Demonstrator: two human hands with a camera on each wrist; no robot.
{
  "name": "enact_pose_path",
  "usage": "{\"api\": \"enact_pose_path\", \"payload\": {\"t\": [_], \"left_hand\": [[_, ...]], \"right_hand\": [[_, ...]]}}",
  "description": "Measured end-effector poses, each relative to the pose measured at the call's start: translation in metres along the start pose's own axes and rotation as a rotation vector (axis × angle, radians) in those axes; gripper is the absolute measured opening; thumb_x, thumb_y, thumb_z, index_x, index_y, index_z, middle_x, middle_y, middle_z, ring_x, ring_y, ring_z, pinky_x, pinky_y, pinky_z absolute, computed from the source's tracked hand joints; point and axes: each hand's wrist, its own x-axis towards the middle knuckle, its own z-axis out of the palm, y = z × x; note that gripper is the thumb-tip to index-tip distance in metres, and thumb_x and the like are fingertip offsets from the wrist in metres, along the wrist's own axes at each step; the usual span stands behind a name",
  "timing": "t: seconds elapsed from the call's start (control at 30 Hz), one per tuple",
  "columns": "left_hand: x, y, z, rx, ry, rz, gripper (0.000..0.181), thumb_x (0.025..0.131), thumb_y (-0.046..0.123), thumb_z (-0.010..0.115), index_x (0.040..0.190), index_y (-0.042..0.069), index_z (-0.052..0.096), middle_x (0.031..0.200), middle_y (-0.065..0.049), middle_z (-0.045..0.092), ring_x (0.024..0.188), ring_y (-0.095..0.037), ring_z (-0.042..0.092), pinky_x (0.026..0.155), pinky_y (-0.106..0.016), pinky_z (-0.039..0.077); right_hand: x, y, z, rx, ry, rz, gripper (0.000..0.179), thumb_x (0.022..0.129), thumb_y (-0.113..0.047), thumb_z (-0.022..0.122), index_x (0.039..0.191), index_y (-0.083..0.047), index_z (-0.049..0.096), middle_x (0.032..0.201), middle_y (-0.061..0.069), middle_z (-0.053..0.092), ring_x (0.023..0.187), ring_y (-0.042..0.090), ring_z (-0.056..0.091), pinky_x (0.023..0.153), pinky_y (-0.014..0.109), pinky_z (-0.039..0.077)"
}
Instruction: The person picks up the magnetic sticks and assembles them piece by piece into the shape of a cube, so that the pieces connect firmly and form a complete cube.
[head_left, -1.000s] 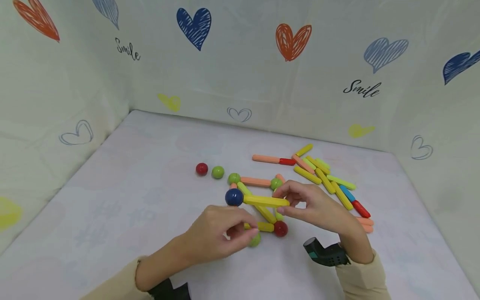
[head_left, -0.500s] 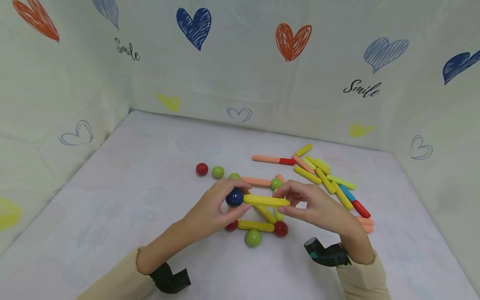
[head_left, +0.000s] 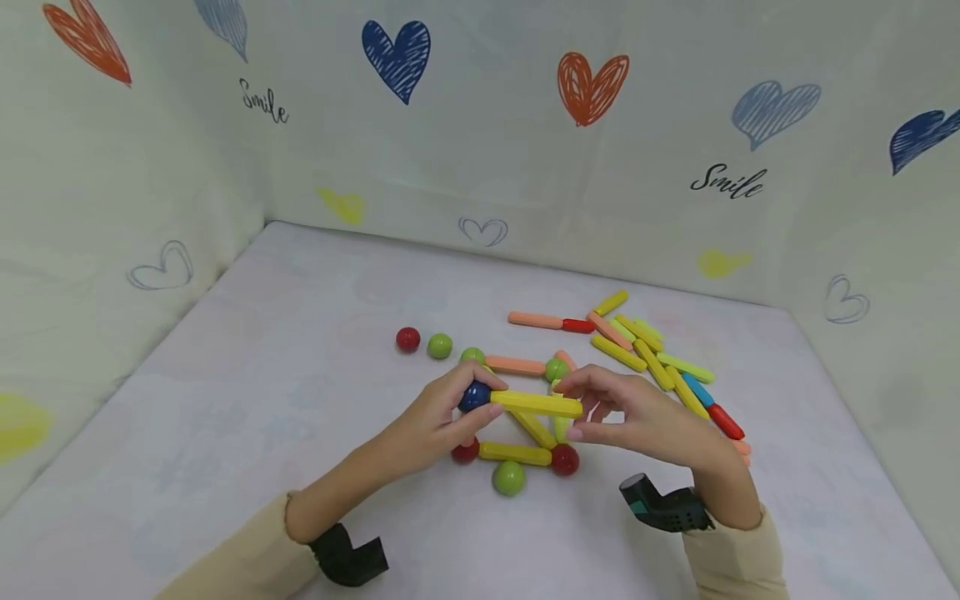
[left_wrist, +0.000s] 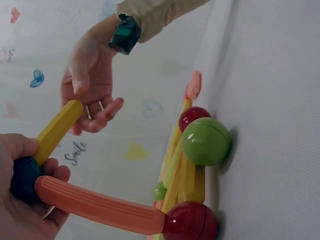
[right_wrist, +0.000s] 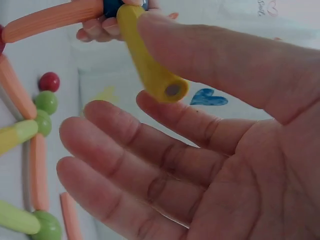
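Note:
My left hand (head_left: 442,408) grips a dark blue ball (head_left: 474,397) raised over the table. A yellow rod (head_left: 536,404) juts rightward from that ball. In the left wrist view, a curved orange rod (left_wrist: 100,205) runs from the blue ball to a red ball (left_wrist: 190,222) low on the table. My right hand (head_left: 637,408) is around the free end of the yellow rod, its fingers spread and relaxed; in the right wrist view, a grey disc shows in that end. Beneath lies a frame of rods and balls, with a yellow front rod (head_left: 513,453) and an orange back rod (head_left: 517,366).
A loose-looking red ball (head_left: 408,339) and green ball (head_left: 439,346) sit at the back left. Near the front is another green ball (head_left: 508,478). Several yellow, orange, red and blue rods (head_left: 652,364) are scattered at the right. A printed cloth wall (head_left: 495,150) stands behind.
My left hand has moved up from near the front yellow rod and taken hold of the blue ball. The right hand's fingers have loosened from the yellow rod's end. The head view has shifted slightly.

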Motion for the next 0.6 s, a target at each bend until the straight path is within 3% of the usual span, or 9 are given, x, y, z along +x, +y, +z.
{"api": "enact_pose_path", "payload": {"t": [0.1, 0.27, 0.43, 0.6], "left_hand": [[0.001, -0.001, 0.002, 0.006, 0.0, 0.017, 0.024, 0.093, 0.015, 0.055, 0.114, 0.008, 0.046, 0.107, -0.006, 0.054, 0.085, -0.014, 0.053, 0.069, -0.022, 0.051], [0.002, -0.001, 0.002, 0.005, -0.001, 0.006, 0.023, 0.094, 0.016, 0.055, 0.114, 0.008, 0.046, 0.107, -0.006, 0.053, 0.085, -0.014, 0.053, 0.071, -0.021, 0.051], [0.004, -0.003, 0.004, -0.006, -0.001, 0.027, 0.023, 0.094, 0.014, 0.054, 0.113, 0.007, 0.045, 0.103, -0.006, 0.052, 0.08, -0.013, 0.052, 0.064, -0.021, 0.05], [0.004, -0.002, 0.003, -0.012, 0.004, 0.011, 0.023, 0.093, 0.014, 0.055, 0.114, 0.008, 0.046, 0.107, -0.006, 0.053, 0.085, -0.015, 0.053, 0.069, -0.02, 0.051]], "right_hand": [[-0.003, 0.011, 0.007, 0.054, -0.078, 0.028, 0.039, 0.086, -0.024, 0.066, 0.118, -0.006, 0.053, 0.096, 0.002, 0.061, 0.081, 0.011, 0.056, 0.068, 0.025, 0.051], [0.001, 0.025, 0.038, 0.127, -0.201, 0.032, 0.035, 0.088, -0.019, 0.063, 0.116, 0.0, 0.053, 0.087, 0.0, 0.062, 0.068, 0.005, 0.055, 0.059, 0.022, 0.05], [0.008, 0.026, 0.068, 0.062, -0.184, 0.041, 0.034, 0.086, -0.021, 0.067, 0.115, -0.01, 0.055, 0.076, -0.007, 0.058, 0.063, 0.001, 0.051, 0.059, 0.019, 0.047], [0.011, 0.023, 0.083, -0.052, -0.166, 0.059, 0.036, 0.084, -0.028, 0.068, 0.116, -0.016, 0.057, 0.071, -0.012, 0.054, 0.061, -0.001, 0.048, 0.058, 0.017, 0.044]]}}
